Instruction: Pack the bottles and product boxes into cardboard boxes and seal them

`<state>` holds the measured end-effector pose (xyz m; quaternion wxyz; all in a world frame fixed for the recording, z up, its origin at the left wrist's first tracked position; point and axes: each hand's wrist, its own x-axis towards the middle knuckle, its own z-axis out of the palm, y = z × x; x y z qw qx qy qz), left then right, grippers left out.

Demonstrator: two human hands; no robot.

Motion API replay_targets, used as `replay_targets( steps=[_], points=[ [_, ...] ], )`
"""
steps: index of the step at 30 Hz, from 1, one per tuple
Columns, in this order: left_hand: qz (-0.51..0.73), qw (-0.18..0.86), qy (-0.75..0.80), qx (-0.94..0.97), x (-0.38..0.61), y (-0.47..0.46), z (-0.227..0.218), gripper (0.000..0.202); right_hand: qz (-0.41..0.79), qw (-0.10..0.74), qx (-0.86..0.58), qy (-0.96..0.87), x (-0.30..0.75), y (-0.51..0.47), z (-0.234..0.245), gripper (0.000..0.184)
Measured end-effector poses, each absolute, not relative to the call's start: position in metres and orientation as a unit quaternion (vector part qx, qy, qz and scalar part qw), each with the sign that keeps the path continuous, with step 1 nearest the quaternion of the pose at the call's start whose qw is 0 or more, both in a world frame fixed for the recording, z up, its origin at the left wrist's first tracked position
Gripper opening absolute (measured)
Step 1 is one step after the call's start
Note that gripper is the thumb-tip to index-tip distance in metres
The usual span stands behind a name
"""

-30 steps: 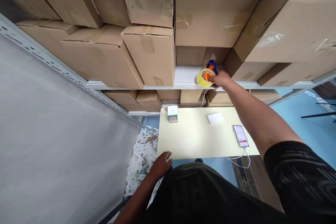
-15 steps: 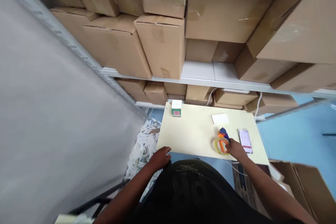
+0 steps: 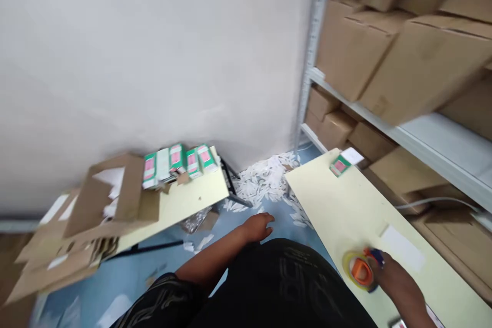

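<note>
My right hand (image 3: 392, 277) is closed on an orange and blue tape dispenser (image 3: 362, 270) with a yellowish roll of tape, low over the pale table (image 3: 326, 200) at the right. Motion blurs it somewhat. Held in front of my body, my left hand (image 3: 259, 227) has nothing in it, its fingers loosely bent with a gap at the thumb. A small green and white box (image 3: 340, 165) sits at the table's far end. Beside the dispenser lies a white rectangular piece (image 3: 403, 247). A phone (image 3: 397, 323) shows only partly near the bottom edge.
At the left, another pale table (image 3: 192, 195) carries several green and white boxes (image 3: 176, 156) and an open cardboard carton (image 3: 134, 189). White paper strips (image 3: 265, 179) litter the floor between the tables. A shelf rack (image 3: 415, 138) with cartons stands at the right.
My view has swung left, bringing the second table and its boxes into sight. The tape dispenser stays in my right hand; my left hand remains in front of my body.
</note>
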<state>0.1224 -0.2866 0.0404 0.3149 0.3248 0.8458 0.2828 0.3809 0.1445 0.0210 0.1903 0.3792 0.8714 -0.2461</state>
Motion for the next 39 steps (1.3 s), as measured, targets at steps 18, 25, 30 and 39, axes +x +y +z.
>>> replay_targets(
  steps=[18,25,30,39],
  points=[
    [0.353,0.196,0.914,0.044,0.279,-0.59,0.051,0.045,-0.27,0.206,-0.055,0.939,0.146,-0.219,0.09,0.063],
    [0.377,0.132,0.915,-0.049,0.298,-0.7,0.065,0.038,-0.26,0.259,-0.147,0.919,0.145,-0.332,0.084,0.066],
    [0.419,0.063,0.893,-0.151,0.286,-0.753,0.063,0.031,-0.267,0.276,-0.19,0.903,0.107,-0.394,0.093,0.058],
    [0.39,-0.086,0.857,-0.327,0.253,-0.883,0.101,0.025,-0.363,0.3,-0.33,0.818,0.013,-0.61,0.152,0.05]
  ],
)
